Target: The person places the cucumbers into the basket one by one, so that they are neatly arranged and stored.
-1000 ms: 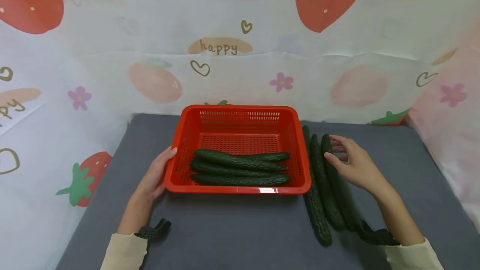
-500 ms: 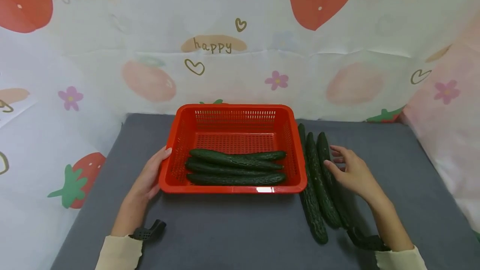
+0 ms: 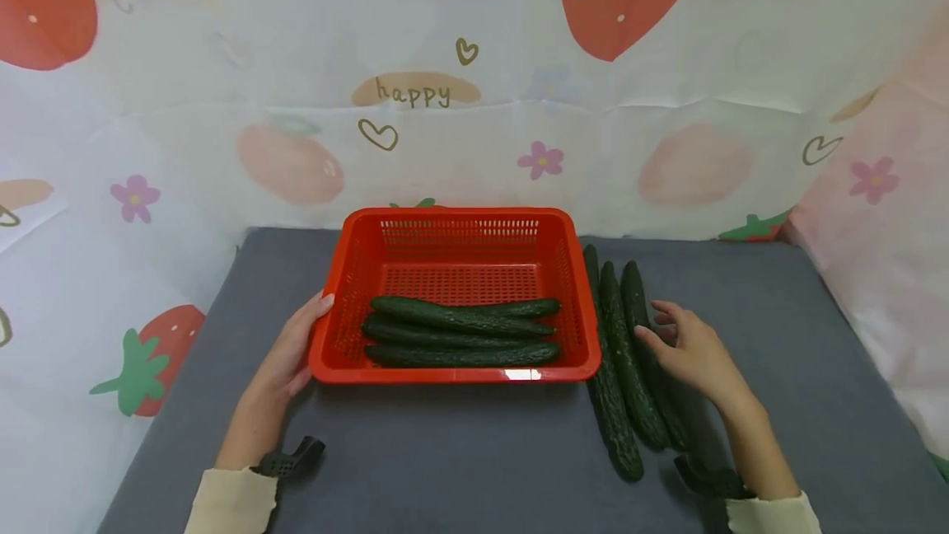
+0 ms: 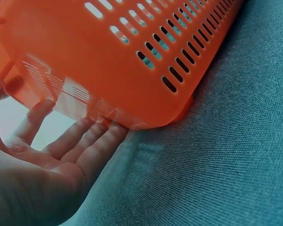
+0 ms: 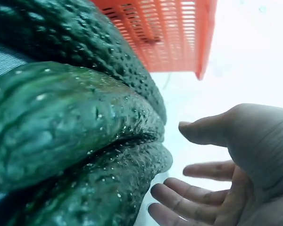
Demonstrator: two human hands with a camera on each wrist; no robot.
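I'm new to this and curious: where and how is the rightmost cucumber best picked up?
Probably around the middle of the rightmost cucumber, from above and its right, gripping across its width. It is long and slender; its left side lies close to the neighbouring cucumber, while its right side faces the right hand.

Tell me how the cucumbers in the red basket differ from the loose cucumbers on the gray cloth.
The basket cucumbers lie crosswise, left to right; the loose cucumbers point away from the person. Some basket cucumbers overlap one another, while the loose cucumbers lie side by side. Four basket cucumbers show, against three loose cucumbers. Both sets are long and dark green.
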